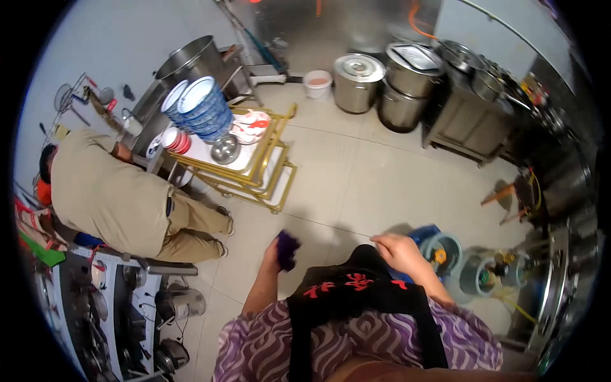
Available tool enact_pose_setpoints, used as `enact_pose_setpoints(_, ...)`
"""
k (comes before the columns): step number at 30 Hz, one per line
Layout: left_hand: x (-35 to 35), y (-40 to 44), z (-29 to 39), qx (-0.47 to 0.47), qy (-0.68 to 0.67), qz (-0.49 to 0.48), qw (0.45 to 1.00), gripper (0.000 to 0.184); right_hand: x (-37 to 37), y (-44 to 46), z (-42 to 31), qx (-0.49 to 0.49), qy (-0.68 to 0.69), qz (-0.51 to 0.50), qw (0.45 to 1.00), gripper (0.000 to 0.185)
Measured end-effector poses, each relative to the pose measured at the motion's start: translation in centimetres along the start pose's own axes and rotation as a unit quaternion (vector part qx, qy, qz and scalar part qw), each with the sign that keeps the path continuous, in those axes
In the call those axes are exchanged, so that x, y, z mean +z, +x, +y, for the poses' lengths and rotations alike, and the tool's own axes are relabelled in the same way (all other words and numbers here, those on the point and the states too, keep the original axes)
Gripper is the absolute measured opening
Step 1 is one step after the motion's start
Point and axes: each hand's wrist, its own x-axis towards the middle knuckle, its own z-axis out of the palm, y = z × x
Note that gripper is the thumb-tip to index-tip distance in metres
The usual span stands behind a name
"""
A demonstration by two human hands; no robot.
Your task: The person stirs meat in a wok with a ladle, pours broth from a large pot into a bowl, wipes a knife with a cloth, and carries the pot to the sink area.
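My left hand [272, 256] is closed around a bunched dark purple cloth [288, 250], held above the tiled floor. On the other side of my body, my right hand [400, 253] has its fingers curled together, and nothing shows in them. A black apron [356, 288] with red characters covers my front between the two hands. Below and beyond the right hand stand a blue crate [420, 233] and a grey-green bucket [440, 250] with something orange inside.
A gold-framed trolley [278, 172] carries stacked blue-patterned bowls [207, 111] and a steel bowl [225, 149]. At left, a person [114, 191] bends over a sink. Lidded steel pots [358, 89] line the back wall. A wooden stool [519, 194] and more buckets [478, 274] are at right.
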Motion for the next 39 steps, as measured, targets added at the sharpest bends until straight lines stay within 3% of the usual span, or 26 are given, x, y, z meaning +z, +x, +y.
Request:
enact_pose_setpoints(1,4.8,0.3,3.0,-0.002,-0.041,-0.03,0.999,0.045,0.1,1.1,0.8,0.003,0.013,0.006,1.0,0.018)
enact_pose_setpoints(2,7.0,3.3,5.3,-0.062,-0.005,-0.093,0.994,0.042,0.2,2.4,2.0,0.019,0.016,0.006,1.0,0.018)
enact_pose_setpoints(3,11.1,3.9,7.0,0.001,-0.013,-0.06,0.998,0.042,-0.1,3.9,3.5,0.035,0.016,0.008,0.999,0.018)
enact_pose_setpoints(6,16.4,11.9,10.5,-0.043,-0.014,-0.158,0.986,0.038,-1.9,10.0,8.1,0.095,0.064,0.026,0.993,0.017)
enact_pose_setpoints(7,18.3,13.4,11.8,-0.042,-0.002,-0.16,0.986,0.038,-2.4,11.7,9.5,0.123,0.09,0.034,0.988,0.017)
enact_pose_setpoints(11,25.4,19.2,17.4,-0.017,-0.045,-0.18,0.982,0.039,-6.7,21.5,15.4,0.078,0.067,0.028,0.994,0.018)
enact_pose_setpoints(14,29.7,21.7,22.5,0.035,-0.033,-0.111,0.993,0.04,-10.0,29.6,19.8,0.054,0.057,0.01,0.997,0.018)
enact_pose_setpoints(17,31.3,24.5,26.9,0.028,-0.118,-0.136,0.983,0.038,-11.6,37.7,23.2,0.02,0.008,-0.022,1.0,0.019)
enact_pose_setpoints(20,32.1,26.5,31.4,0.047,-0.196,-0.084,0.976,0.037,-11.2,45.0,25.1,-0.035,0.065,-0.039,0.997,0.019)
enact_pose_setpoints(21,31.9,27.3,32.9,0.093,-0.17,-0.078,0.978,0.039,-11.0,47.7,25.6,-0.038,0.061,-0.049,0.996,0.019)
enact_pose_setpoints(24,30.2,32.1,36.4,0.104,-0.322,-0.17,0.926,0.049,-10.2,53.9,27.1,-0.037,0.058,-0.074,0.995,0.018)
enact_pose_setpoints(29,30.9,39.0,45.1,0.109,-0.321,-0.112,0.934,0.048,-11.2,63.5,29.1,-0.049,0.082,-0.062,0.994,0.018)
enact_pose_setpoints(30,30.9,41.2,47.0,0.12,-0.312,-0.146,0.931,0.049,-10.8,65.1,31.0,0.005,0.116,-0.075,0.99,0.017)
enact_pose_setpoints(33,31.9,46.1,51.0,0.126,-0.303,-0.232,0.916,0.048,-10.5,70.3,33.6,0.019,0.076,-0.076,0.994,0.017)
enact_pose_setpoints(36,32.9,49.5,55.3,0.093,-0.316,-0.158,0.931,0.046,-9.2,75.7,35.2,-0.001,0.102,-0.101,0.99,0.017)
enact_pose_setpoints(38,32.5,50.8,59.0,0.131,-0.277,-0.128,0.943,0.04,-7.6,80.2,36.8,0.002,0.119,-0.117,0.986,0.017)
enact_pose_setpoints(39,32.0,51.6,60.1,0.147,-0.263,-0.11,0.947,0.038,-6.9,83.0,37.6,-0.05,0.083,-0.113,0.989,0.017)
